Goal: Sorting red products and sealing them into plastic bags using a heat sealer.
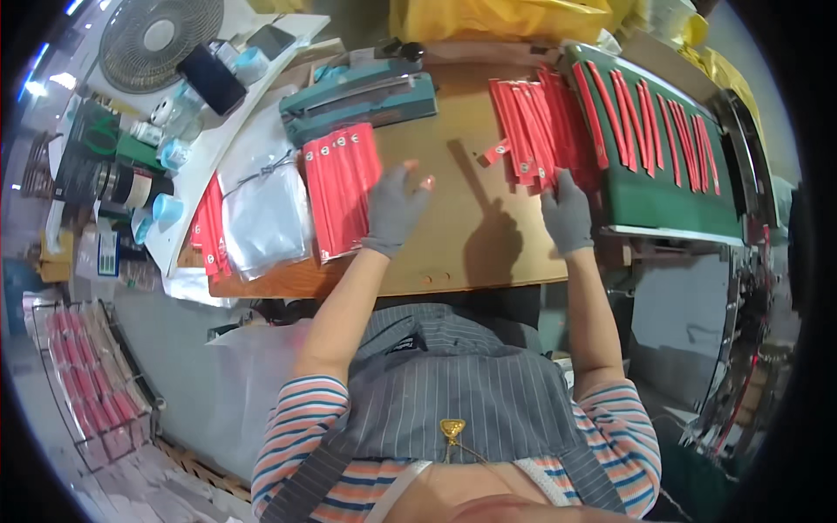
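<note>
My left hand [398, 209], in a grey glove with bare fingertips, is over the board beside a neat row of long, narrow red packets [336, 187]. Its thumb and forefinger are apart, with nothing visible between them. On the right, my right hand [568, 212], gloved the same way, has its fingers closed at the lower end of a red packet [547, 177]. That packet overlaps a loose pile of red packets [526, 122], so its full length is hard to separate. A hand shadow with a long, thin shape falls on the brown board [445, 222].
A green conveyor belt [671, 205] carrying spaced red packets stands right. Behind the left row lies a teal box [357, 100]. Clear plastic bags [266, 218] lie left. A white shelf holds a phone [212, 78] and small jars near a fan [159, 39]. Yellow bags [497, 19] are behind.
</note>
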{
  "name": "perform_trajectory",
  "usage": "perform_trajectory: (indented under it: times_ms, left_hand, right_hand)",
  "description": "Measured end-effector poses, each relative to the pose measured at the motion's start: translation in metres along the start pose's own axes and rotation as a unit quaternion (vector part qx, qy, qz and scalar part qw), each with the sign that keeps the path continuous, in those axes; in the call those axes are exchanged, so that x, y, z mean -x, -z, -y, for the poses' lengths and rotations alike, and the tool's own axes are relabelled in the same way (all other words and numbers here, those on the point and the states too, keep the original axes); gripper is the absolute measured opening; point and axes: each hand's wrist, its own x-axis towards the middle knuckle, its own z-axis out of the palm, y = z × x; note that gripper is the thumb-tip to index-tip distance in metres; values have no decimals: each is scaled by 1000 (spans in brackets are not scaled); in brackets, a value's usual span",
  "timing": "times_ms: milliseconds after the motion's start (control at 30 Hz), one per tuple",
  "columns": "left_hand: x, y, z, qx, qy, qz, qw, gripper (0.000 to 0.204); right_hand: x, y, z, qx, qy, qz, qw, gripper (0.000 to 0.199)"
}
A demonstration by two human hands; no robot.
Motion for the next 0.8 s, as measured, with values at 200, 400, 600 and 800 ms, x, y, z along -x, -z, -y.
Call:
perform_trajectory:
  times_ms: [200,400,600,800]
  left_hand:
    - [3,62,59,-286,270,-63,917,119]
    - [19,68,73,-167,200,-62,963,104]
    - [16,62,39,-332,55,-151,929,92]
    - [-63,-65,17,-115,-18,52,992,82]
  right_hand:
    - [-65,-17,32,46,200,-123,971,72]
    - [-130,-43,29,132,189,-136,963,76]
    - [-196,-41,-55,94,-190,88,973,101]
    - [-155,-46,17,-9,-91,97,991,78]
